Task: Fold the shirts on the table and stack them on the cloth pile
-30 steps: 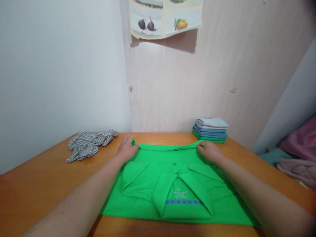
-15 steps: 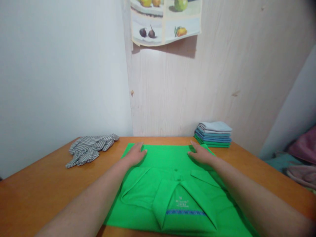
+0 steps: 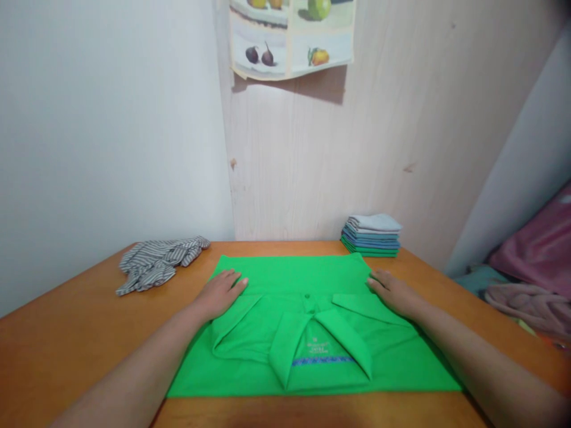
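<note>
A bright green polo shirt (image 3: 289, 276) lies folded flat on the wooden table (image 3: 75, 333), collar toward me, with a blue band under the label. My left hand (image 3: 219, 292) rests flat on the shirt's left edge, fingers stretched out. My right hand (image 3: 392, 291) lies flat on the right edge, fingers also extended. Neither hand holds anything.
A crumpled grey striped garment (image 3: 154, 264) lies at the table's far left. A stack of folded shirts (image 3: 372, 235) stands at the far right by the wooden wall. Pink and grey fabrics (image 3: 529, 273) are piled beyond the table's right side. A fruit poster (image 3: 289, 35) hangs above.
The far edge of the shirt, pinched in both hands before, was laid down flat. Both hands then slid outward and toward me along the shirt's sides.
</note>
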Tool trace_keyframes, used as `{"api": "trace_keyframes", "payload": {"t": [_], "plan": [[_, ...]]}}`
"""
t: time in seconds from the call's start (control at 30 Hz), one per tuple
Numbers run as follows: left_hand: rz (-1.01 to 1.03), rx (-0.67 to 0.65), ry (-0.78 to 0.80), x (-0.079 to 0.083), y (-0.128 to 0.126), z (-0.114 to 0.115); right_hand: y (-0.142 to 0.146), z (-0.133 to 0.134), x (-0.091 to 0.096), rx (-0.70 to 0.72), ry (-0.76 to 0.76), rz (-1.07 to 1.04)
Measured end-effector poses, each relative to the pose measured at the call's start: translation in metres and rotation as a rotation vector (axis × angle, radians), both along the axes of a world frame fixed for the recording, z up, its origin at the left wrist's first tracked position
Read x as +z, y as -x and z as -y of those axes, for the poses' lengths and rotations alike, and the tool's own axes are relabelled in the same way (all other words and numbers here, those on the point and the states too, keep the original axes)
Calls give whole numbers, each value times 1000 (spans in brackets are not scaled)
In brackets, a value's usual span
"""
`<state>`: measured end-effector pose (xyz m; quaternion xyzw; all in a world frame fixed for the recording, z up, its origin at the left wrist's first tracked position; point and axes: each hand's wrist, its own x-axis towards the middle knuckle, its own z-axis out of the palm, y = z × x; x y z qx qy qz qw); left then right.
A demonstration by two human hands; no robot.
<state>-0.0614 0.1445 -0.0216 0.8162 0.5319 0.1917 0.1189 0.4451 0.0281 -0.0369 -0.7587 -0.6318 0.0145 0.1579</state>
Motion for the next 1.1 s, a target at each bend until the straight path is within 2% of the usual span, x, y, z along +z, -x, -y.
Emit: {"api": "trace_keyframes", "payload": {"t": [0.17, 0.3, 0.5, 0.6, 0.7, 0.8, 0.9, 1.0, 1.1], "plan": [[-36, 5, -7, 1, 19, 25, 17, 37, -4, -14, 60, 40], [-16, 20, -14, 2, 39, 45, 33, 62, 2, 3, 71, 58], [-13, 57, -70, 23, 54, 84, 49, 89, 9, 49, -36, 91], [-5, 56, -92, 28, 57, 106, 57, 103, 6, 101, -8, 107], [-30, 38, -63, 24, 62, 125, 64, 115, 4, 76, 61, 127], [-53, 59, -59, 17, 70, 137, 69, 126, 7, 26, 11, 155], [-44, 89, -82, 14, 80, 144, 75, 135, 7, 87, -68, 147], [-51, 117, -92, 11, 89, 149, 84, 144, 1, 152, -46, 107], [-71, 154, -106, 9, 95, 155, 89, 149, -5, 156, -39, 92]]}}
